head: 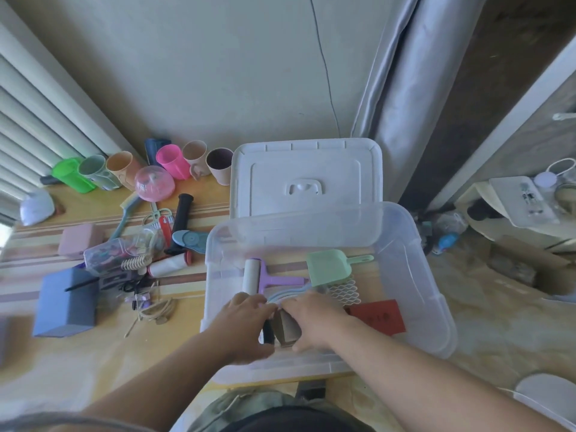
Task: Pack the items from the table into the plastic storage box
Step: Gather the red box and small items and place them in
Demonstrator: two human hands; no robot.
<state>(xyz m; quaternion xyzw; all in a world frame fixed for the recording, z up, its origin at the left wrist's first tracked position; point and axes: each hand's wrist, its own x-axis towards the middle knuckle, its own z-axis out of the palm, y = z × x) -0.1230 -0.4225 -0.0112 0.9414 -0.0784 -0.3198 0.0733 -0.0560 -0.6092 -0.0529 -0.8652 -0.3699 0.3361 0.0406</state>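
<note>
The clear plastic storage box stands open on the table in front of me. Inside lie a purple-handled lint roller, a mint green scoop, a white mesh piece and a red card. Both hands are inside the box near its front wall. My left hand and my right hand press from either side on a brownish-grey object with a black part beside it. Pale curved pieces lie just beyond my fingers.
The white box lid leans behind the box. Left of the box lie several cups, a pink dome, a black handle, a white lint roll, a clear case, a blue block and a pink box.
</note>
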